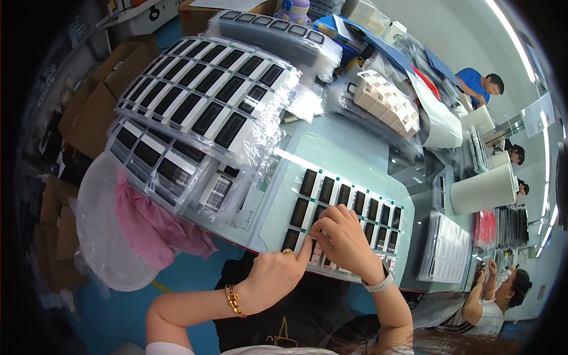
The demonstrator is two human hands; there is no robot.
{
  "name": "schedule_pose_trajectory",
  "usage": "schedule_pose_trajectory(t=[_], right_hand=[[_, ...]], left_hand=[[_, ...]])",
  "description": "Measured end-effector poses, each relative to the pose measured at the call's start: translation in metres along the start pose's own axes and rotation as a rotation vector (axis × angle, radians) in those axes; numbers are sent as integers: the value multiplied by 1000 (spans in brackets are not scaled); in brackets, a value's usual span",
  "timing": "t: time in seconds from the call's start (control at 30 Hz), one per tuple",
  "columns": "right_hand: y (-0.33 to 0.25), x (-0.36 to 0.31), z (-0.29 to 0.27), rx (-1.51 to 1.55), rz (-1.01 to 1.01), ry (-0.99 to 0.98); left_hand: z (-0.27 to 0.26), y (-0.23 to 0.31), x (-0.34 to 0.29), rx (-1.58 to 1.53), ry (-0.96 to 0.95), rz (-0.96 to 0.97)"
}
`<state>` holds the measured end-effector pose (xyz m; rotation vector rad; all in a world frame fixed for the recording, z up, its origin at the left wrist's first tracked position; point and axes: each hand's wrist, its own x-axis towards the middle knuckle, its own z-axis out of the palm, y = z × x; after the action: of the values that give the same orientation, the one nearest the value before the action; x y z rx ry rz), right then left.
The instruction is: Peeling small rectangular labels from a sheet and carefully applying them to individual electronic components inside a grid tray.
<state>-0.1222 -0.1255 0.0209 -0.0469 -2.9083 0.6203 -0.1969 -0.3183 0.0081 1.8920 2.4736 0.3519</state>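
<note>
A sheet of dark rectangular display panels [300,211] in rows, with white strips and small green tabs between them, lies on the pale work surface in front of me. My left hand [269,279] rests at its near edge, index finger stretched out to the lower panels, the other fingers curled and partly hidden. It wears a ring and a gold bracelet [233,300]. Over the sheet's near rows, my right hand [343,235] is closed in a pinch beside the left fingertip. What it pinches, if anything, is too small to make out. A watch [380,283] circles the right wrist.
Stacked panel trays [204,89] in clear plastic rise at the left. Pink cloth [145,222] hangs over a white bin [97,236]. Wrapped beige parts [384,103] lie farther back, a big white roll [484,188] at right. Another person [494,299] works at the lower right.
</note>
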Motion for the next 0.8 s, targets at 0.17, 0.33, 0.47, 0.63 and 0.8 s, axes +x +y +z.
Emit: schedule_pose_trajectory(t=[0.17, 0.33, 0.47, 0.63, 0.8], right_hand=[[-2, -1, -3, 51, -14, -6], [-1, 1, 0, 14, 18, -40], [0, 0, 4, -34, -41, -36], [-1, -7, 5, -33, -47, -38], [-5, -17, 3, -8, -37, -28]], left_hand=[[-2, -3, -7, -44, 19, 22], [-3, -2, -11, -91, 38, 10], [-1, -3, -11, -98, 29, 4], [3, -2, -11, -131, 52, -2], [4, -1, -11, -212, 23, -52]])
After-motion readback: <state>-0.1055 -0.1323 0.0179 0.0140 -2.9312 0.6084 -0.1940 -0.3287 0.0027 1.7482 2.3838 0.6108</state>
